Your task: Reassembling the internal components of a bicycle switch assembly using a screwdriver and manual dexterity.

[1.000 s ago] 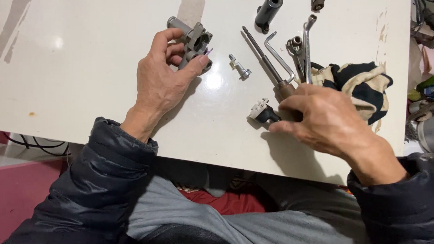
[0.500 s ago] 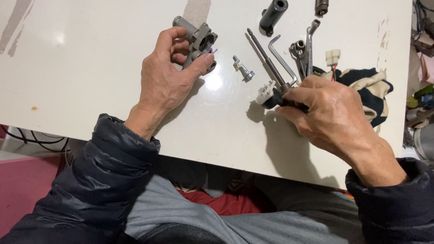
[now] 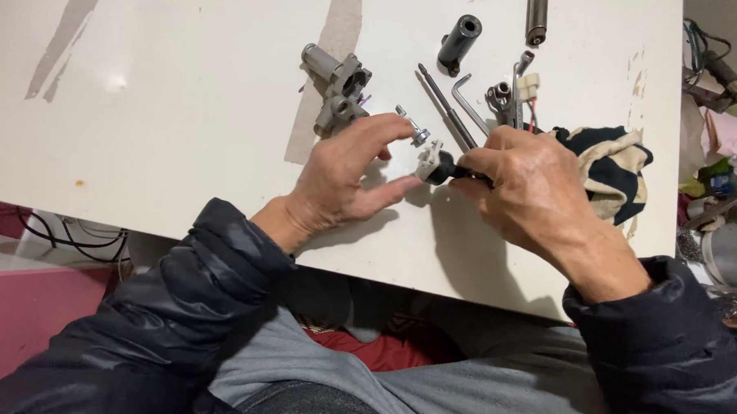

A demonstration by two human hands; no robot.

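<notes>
My right hand (image 3: pixel 524 184) is shut on a small black plug (image 3: pixel 445 167) with a white connector (image 3: pixel 430 158) at its tip, held just above the white table (image 3: pixel 184 103). Just left of the connector is my left hand (image 3: pixel 345 169), its fingers spread, with index finger above the connector and thumb below it; whether they touch it I cannot tell. A grey metal casting (image 3: pixel 340 92) lies free on the table above my left hand. A small bolt (image 3: pixel 416 129) rests close to my left index fingertip.
Behind my hands lie a long screwdriver shaft (image 3: pixel 444 103), a hex key (image 3: pixel 470 100), a black cylinder (image 3: pixel 458 40), a dark rod (image 3: pixel 537 13), small sockets (image 3: pixel 503 96) and a wired white connector (image 3: pixel 526 84). A dark-and-cream rag (image 3: pixel 619 171) sits right. The table's near edge runs above my lap.
My left hand let go of the grey casting and moved right to the connector. My right hand brought the black plug left and up from the table toward it.
</notes>
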